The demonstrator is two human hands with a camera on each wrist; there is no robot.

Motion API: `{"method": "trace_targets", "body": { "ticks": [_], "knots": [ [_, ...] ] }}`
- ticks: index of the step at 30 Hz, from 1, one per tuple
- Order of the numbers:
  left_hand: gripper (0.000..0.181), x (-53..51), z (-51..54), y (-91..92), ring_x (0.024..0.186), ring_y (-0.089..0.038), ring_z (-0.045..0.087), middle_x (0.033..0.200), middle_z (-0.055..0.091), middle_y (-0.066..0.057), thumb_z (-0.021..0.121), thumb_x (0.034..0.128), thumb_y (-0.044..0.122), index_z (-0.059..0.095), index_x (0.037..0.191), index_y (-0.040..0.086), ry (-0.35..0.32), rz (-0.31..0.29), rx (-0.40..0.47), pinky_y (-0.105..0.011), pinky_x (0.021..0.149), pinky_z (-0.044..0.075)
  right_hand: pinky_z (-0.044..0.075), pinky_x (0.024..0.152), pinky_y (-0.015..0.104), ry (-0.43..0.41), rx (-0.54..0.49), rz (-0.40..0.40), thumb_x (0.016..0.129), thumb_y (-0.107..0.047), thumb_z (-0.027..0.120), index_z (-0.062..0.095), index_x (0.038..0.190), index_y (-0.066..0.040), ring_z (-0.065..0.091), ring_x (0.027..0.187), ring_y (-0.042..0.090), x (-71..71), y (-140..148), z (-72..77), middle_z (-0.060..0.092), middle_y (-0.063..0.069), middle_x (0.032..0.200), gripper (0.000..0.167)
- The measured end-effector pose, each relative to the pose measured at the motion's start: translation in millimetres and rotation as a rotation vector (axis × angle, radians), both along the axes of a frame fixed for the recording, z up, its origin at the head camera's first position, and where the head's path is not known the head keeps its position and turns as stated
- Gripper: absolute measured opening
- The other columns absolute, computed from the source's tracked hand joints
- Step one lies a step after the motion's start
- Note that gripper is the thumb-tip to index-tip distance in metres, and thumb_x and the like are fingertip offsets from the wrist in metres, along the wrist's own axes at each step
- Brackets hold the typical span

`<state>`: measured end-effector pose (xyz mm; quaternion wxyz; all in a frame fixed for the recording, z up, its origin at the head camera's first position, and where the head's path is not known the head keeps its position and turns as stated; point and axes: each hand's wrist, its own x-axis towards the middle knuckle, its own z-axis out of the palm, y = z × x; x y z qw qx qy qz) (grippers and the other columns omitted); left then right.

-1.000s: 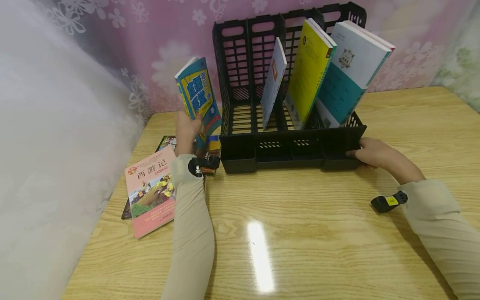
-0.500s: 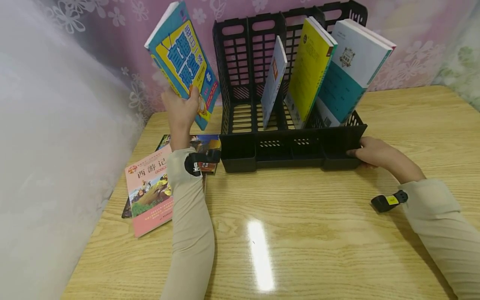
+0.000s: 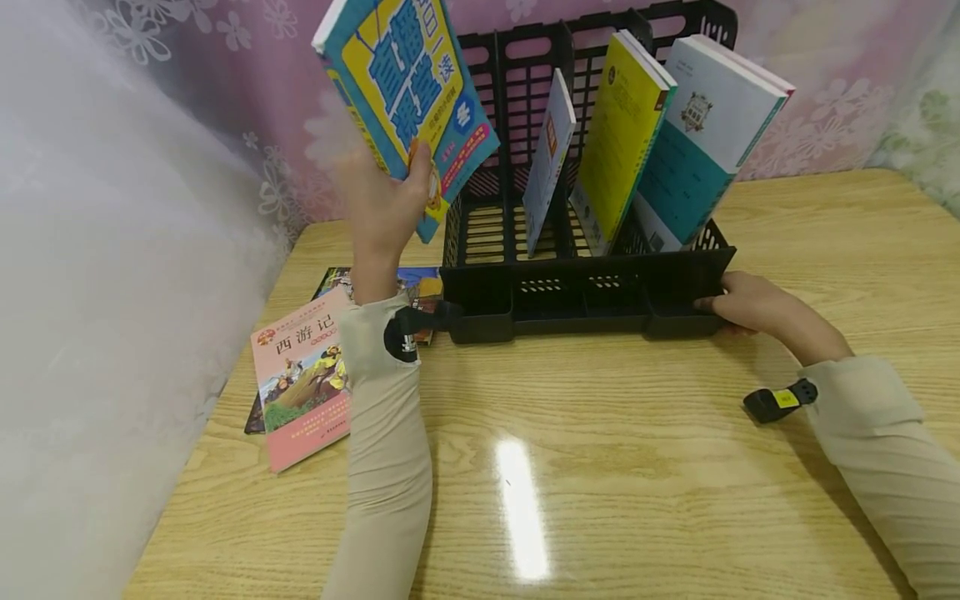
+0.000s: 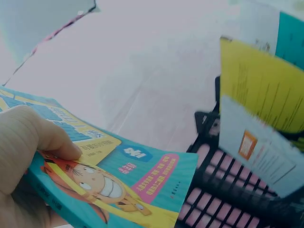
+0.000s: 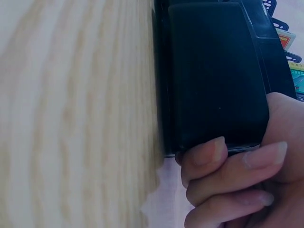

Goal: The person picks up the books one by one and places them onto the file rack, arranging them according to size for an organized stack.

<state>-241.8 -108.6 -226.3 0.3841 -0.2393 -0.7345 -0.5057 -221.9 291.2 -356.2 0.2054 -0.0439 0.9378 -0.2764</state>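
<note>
My left hand grips a blue-and-yellow paperback book by its lower part, thumb across the cover, up in the air at the left end of the black book rack. In the left wrist view the cover shows a grinning cartoon face. My right hand holds the rack's front right corner; in the right wrist view its fingers curl round the end of the black front compartment. Inside the rack lean a thin pale book, a yellow book and white-and-teal books.
Left of the rack, a pink book lies on the wooden table over a darker one. Another colourful book lies partly behind the left arm. A flowered curtain hangs behind, with a pale wall-like surface at left.
My left hand has lifted the blue-and-yellow book off the pile, then carried it rightward so it now overlaps the rack's left end. My right hand stays at the rack corner.
</note>
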Motion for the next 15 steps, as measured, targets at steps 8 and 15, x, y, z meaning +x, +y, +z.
{"method": "trace_targets", "body": {
  "ticks": [8, 15],
  "knots": [
    [0.042, -1.4, -8.1, 32.2, 0.111, -0.023, 0.063, 0.123, 0.063, -0.018, 0.060, 0.0907, 0.000, 0.054, 0.132, -0.005, -0.021, -0.059, -0.128, -0.027, 0.089, 0.051, 0.038, 0.049, 0.032, -0.010, -0.005, -0.003, 0.097, -0.021, 0.046, 0.036, 0.111, 0.019, 0.044, 0.046, 0.016, -0.4, 0, 0.2, 0.044, 0.004, 0.057, 0.044],
    [0.043, -9.6, -21.3, 51.8, 0.103, -0.026, 0.066, 0.120, 0.064, -0.020, 0.058, 0.0915, 0.001, 0.051, 0.133, -0.007, -0.045, -0.012, -0.165, -0.028, 0.081, 0.054, 0.039, 0.049, 0.033, -0.013, 0.001, -0.003, 0.097, -0.022, 0.047, 0.036, 0.111, 0.019, 0.044, 0.046, 0.017, -1.0, 1, -0.3, 0.045, 0.005, 0.058, 0.045]
  ]
}}
